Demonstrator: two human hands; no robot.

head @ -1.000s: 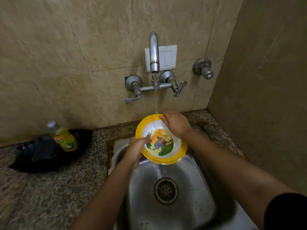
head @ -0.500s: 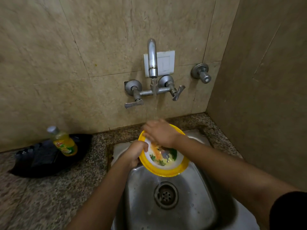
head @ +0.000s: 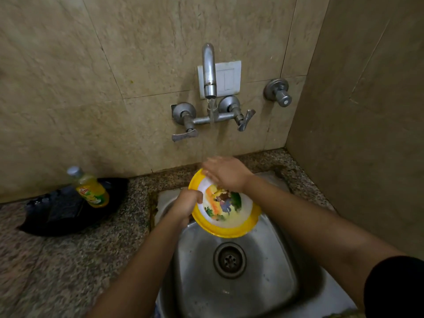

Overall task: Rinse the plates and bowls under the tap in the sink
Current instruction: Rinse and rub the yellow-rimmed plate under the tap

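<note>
The right hand [head: 226,173] has slid flat-fingered across the yellow-rimmed plate [head: 231,222], under the tap's [head: 209,72] stream. The left hand [head: 188,203] still grips the rim beside it, so this plate's rinse looks unfinished.

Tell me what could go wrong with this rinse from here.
The left hand grips the wet plate by one rim only; it could slip into the sink. Water from the tap lands on the right hand, so it may splash the counter and leave the plate's lower part unrinsed.
</note>
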